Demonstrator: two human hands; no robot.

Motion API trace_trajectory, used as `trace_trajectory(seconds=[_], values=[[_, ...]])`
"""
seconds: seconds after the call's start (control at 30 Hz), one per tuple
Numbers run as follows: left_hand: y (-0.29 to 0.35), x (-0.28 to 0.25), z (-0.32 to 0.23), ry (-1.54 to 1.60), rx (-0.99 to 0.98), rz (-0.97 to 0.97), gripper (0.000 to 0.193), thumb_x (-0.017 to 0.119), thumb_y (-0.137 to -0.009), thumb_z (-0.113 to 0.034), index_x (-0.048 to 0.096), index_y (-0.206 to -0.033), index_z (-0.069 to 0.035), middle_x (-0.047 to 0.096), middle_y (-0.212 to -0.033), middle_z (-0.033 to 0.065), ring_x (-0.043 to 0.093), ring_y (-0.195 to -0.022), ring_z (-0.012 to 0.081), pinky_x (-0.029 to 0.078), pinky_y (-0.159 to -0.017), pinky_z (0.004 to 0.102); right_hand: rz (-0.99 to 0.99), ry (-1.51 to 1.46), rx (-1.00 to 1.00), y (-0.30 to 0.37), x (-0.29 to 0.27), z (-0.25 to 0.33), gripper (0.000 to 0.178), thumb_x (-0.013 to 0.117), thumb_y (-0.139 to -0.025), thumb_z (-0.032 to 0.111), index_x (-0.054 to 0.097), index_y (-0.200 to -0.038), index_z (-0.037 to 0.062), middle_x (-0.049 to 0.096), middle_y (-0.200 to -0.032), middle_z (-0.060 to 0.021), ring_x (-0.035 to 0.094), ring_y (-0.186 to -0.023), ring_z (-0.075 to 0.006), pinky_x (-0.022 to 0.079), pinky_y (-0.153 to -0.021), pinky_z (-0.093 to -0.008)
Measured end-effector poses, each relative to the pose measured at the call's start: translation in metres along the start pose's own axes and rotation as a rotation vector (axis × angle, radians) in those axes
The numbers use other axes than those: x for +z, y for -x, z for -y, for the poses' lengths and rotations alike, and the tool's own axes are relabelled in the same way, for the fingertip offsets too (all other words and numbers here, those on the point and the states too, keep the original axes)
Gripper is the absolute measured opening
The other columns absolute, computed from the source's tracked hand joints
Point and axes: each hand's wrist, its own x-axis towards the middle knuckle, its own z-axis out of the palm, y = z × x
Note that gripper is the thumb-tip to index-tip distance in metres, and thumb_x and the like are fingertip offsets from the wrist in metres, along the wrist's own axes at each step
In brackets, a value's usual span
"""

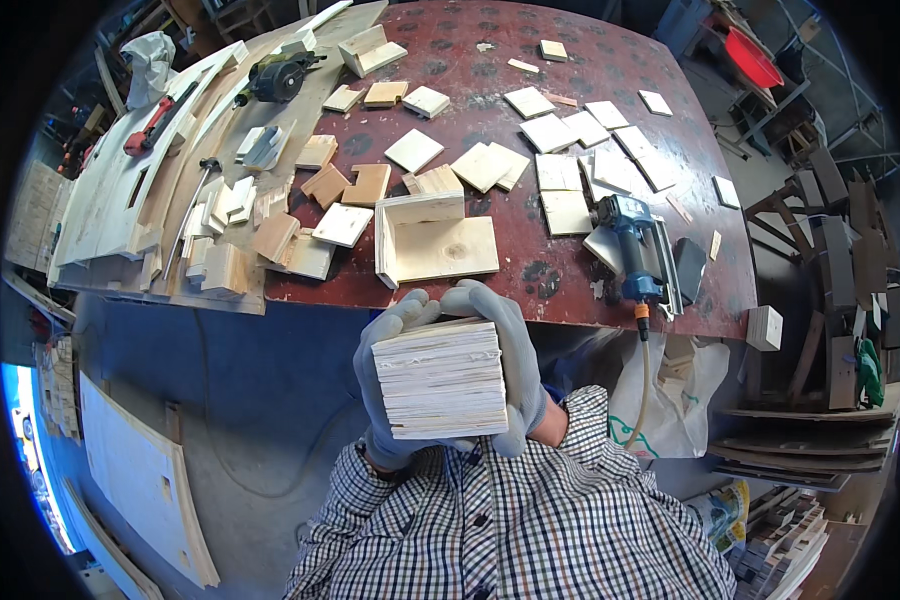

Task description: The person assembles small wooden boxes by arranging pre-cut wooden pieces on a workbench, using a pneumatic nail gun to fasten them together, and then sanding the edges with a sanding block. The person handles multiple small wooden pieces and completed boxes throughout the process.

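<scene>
Both my hands wear grey gloves and press a stack of thin pale plywood squares [440, 382] between them, in front of my chest. My left hand [378, 375] wraps the stack's left side, and my right hand [518, 365] wraps its right side. The layered edges of the stack face up toward me. Just past my fingertips, on the red tabletop [570, 285], lies an L-shaped piece of joined boards [440, 245]. A blue pneumatic nailer [630, 245] rests to its right, its hose hanging over the table edge.
Many loose wooden squares [550, 133] and small blocks [368, 185] are scattered over the table. A hammer [198, 200], a red tool [158, 125] and a dark power tool [278, 78] lie at the left. A white sack [675, 395] hangs below the right edge; boards [145, 470] lean at lower left.
</scene>
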Motion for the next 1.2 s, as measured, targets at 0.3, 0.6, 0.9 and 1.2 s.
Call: trace_trajectory(seconds=[0.3, 0.6, 0.9, 1.2], values=[[0.005, -0.005, -0.005, -0.043, -0.006, 0.048, 0.118, 0.093, -0.065, -0.073, 0.048, -0.142, 0.004, 0.061, -0.131, 0.0196, 0.066, -0.113, 0.0282, 0.058, -0.096, 0.0404, -0.157, 0.282, -0.092, -0.010, 0.012, 0.004, 0.113, 0.053, -0.083, 0.089, 0.068, -0.115, -0.0187, 0.073, -0.096, -0.0275, 0.070, -0.078, -0.0324, 0.056, -0.066, -0.0386], [0.004, -0.004, -0.016, -0.115, -0.076, 0.085, 0.118, 0.088, -0.063, -0.080, 0.053, -0.139, 0.003, 0.063, -0.131, 0.0190, 0.063, -0.114, 0.0291, 0.054, -0.100, 0.0415, -0.112, 0.263, -0.099, -0.013, 0.005, 0.013, 0.098, 0.063, -0.085, 0.076, 0.066, -0.120, -0.0152, 0.072, -0.104, -0.0263, 0.070, -0.088, -0.0330, 0.056, -0.073, -0.0410], [0.001, -0.002, -0.016, -0.251, 0.105, 0.056, 0.119, 0.085, -0.064, -0.083, 0.052, -0.139, 0.003, 0.067, -0.127, 0.0193, 0.063, -0.114, 0.0308, 0.051, -0.100, 0.0441, -0.002, 0.268, -0.073, -0.008, -0.006, 0.009, 0.095, 0.067, -0.083, 0.076, 0.061, -0.129, -0.0076, 0.072, -0.112, -0.0199, 0.070, -0.097, -0.0309, 0.057, -0.084, -0.0419], [0.007, -0.002, -0.017, -0.179, -0.023, 0.116, 0.124, 0.083, -0.068, -0.083, 0.045, -0.145, 0.006, 0.057, -0.141, 0.0243, 0.060, -0.121, 0.0325, 0.049, -0.106, 0.0465, -0.055, 0.178, -0.063, -0.003, -0.004, 0.003, 0.098, 0.058, -0.087, 0.081, 0.061, -0.129, -0.0085, 0.072, -0.113, -0.0204, 0.069, -0.099, -0.0301, 0.057, -0.087, -0.0412]])
